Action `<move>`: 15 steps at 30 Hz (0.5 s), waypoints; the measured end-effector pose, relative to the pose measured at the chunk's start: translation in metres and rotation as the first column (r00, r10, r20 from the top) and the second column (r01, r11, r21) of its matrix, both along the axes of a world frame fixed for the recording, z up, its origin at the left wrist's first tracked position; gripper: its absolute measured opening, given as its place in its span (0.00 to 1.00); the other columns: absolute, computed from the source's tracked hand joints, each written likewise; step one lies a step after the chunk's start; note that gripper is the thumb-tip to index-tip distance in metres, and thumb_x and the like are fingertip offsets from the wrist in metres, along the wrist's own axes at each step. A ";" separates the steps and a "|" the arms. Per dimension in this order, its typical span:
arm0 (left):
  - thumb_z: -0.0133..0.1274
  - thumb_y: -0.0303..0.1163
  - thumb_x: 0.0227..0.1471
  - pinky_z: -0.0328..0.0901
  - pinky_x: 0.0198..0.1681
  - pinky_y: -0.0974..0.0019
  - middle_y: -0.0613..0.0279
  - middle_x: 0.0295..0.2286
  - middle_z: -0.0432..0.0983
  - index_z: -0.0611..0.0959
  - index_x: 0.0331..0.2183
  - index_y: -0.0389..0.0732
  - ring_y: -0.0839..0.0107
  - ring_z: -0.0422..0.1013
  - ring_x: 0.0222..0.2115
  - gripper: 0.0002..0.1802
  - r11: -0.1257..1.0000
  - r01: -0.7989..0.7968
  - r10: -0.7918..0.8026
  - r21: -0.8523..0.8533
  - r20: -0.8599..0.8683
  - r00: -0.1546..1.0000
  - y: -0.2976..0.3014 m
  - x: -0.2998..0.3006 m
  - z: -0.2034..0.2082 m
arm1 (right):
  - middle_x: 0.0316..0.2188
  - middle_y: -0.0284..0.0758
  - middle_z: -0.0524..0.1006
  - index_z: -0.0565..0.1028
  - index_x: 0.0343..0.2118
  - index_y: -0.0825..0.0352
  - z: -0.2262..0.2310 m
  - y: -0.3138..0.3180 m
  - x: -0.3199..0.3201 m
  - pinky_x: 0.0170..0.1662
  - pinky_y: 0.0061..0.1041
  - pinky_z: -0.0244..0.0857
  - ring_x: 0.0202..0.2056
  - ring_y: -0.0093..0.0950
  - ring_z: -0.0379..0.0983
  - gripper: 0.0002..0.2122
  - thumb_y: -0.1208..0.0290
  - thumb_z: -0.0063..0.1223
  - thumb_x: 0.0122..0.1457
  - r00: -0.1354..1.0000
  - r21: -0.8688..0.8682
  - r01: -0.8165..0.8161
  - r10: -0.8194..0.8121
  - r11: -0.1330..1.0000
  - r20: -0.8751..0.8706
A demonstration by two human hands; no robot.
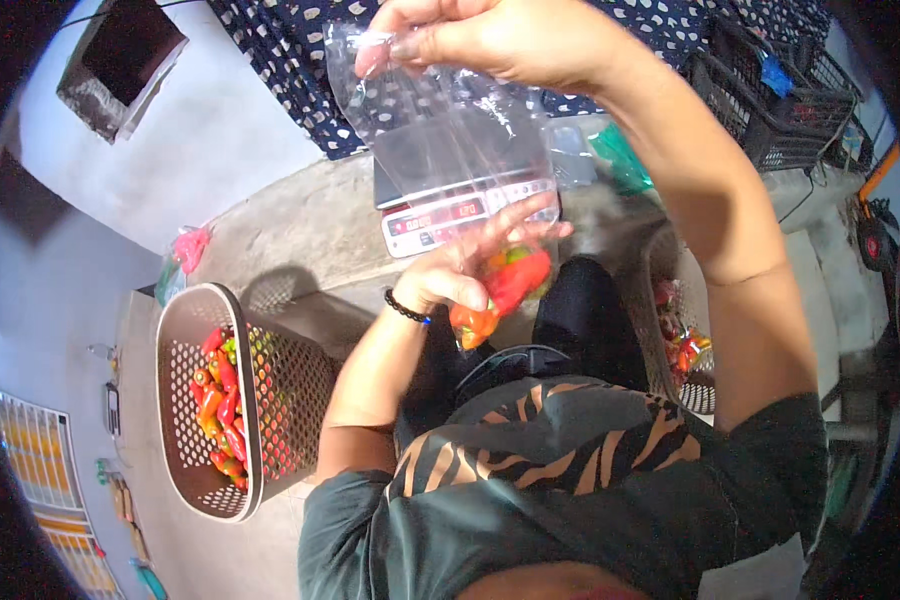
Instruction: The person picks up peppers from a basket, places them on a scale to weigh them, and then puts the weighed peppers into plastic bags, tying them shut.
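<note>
My right hand (pixel 450 38) is closed in a pinch on the top of a clear plastic bag (pixel 450 120), holding it up and stretched. Red, orange and green peppers (pixel 515 285) fill the bag's lower end, above my lap. My left hand (pixel 470 255) is against the bag beside the peppers, its fingers stretched out and its thumb apart from them. Behind the bag is a digital scale (pixel 405 240) with lit red displays; the clear plastic crosses in front of its platform.
A tall brown perforated basket (pixel 300 370) of red and orange peppers stands at left. At right, another basket (pixel 660 260) holds bagged peppers. Green plastic (pixel 622 160) lies beyond the scale on the concrete ledge (pixel 280 225). Black crates (pixel 770 110) are stacked far right, near a patterned curtain (pixel 635 30).
</note>
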State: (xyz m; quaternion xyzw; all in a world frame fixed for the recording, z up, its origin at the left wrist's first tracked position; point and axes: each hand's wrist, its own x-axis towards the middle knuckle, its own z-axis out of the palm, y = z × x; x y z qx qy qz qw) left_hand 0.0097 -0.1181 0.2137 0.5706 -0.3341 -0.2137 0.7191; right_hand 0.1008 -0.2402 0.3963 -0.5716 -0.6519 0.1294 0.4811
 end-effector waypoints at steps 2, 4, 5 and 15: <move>0.64 0.59 0.23 0.44 0.58 0.57 0.43 0.56 0.51 0.42 0.60 0.39 0.57 0.53 0.56 0.71 0.993 0.002 -0.009 -0.116 -0.058 0.998 -0.007 -0.003 -0.019 | 0.31 0.31 0.77 0.75 0.37 0.70 -0.012 0.008 0.009 0.39 0.16 0.63 0.33 0.17 0.70 0.09 0.78 0.44 0.57 0.997 -0.023 0.055 -0.056 0.998 -0.058; 0.62 0.56 0.26 0.47 0.57 0.58 0.43 0.53 0.56 0.43 0.60 0.39 0.58 0.59 0.52 0.67 0.968 0.000 -0.020 -0.251 -0.077 0.997 -0.011 -0.006 -0.036 | 0.32 0.34 0.78 0.78 0.34 0.68 -0.032 0.022 0.026 0.43 0.22 0.64 0.36 0.21 0.72 0.08 0.72 0.51 0.54 0.984 0.105 0.165 -0.170 0.981 0.050; 0.62 0.56 0.26 0.47 0.57 0.58 0.43 0.53 0.56 0.43 0.60 0.39 0.58 0.59 0.52 0.67 0.968 0.001 -0.021 -0.253 -0.078 0.997 -0.013 -0.009 -0.037 | 0.32 0.34 0.78 0.78 0.34 0.68 -0.035 0.025 0.026 0.43 0.22 0.64 0.36 0.21 0.72 0.08 0.72 0.51 0.54 0.984 0.103 0.166 -0.171 0.981 0.049; 0.58 0.49 0.40 0.54 0.50 0.64 0.58 0.39 0.68 0.71 0.48 0.37 0.66 0.63 0.43 0.36 0.984 -0.019 0.006 0.176 0.074 0.997 -0.029 -0.017 -0.025 | 0.30 0.32 0.78 0.78 0.34 0.68 -0.042 0.036 0.020 0.38 0.17 0.65 0.33 0.19 0.72 0.08 0.76 0.52 0.50 0.974 -0.214 0.028 -0.075 0.976 -0.212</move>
